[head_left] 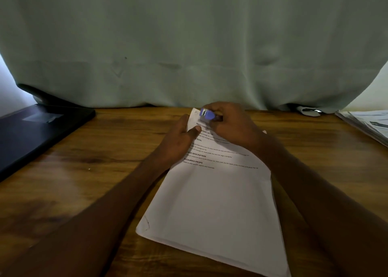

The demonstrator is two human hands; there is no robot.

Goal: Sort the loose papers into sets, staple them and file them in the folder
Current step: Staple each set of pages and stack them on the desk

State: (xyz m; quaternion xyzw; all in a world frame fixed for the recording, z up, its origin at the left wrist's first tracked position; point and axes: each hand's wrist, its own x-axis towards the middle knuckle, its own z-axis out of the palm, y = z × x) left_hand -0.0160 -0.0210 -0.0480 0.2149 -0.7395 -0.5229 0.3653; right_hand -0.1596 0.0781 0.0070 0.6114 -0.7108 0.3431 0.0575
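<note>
A set of white printed papers (214,201) lies slanted on the wooden table (88,171) in front of me. My right hand (233,125) grips a small purple stapler (206,115) at the sheets' top left corner, and its metal mouth sits over that corner. My left hand (180,138) holds the papers' upper left edge, thumb on top of the page and fingers beneath. A dark folder (35,129) lies at the far left of the table.
A stack of loose papers (369,125) sits at the right edge of the table. A pale green curtain (189,45) hangs right behind the table. A small grey object (308,110) peeks out under the curtain at the right.
</note>
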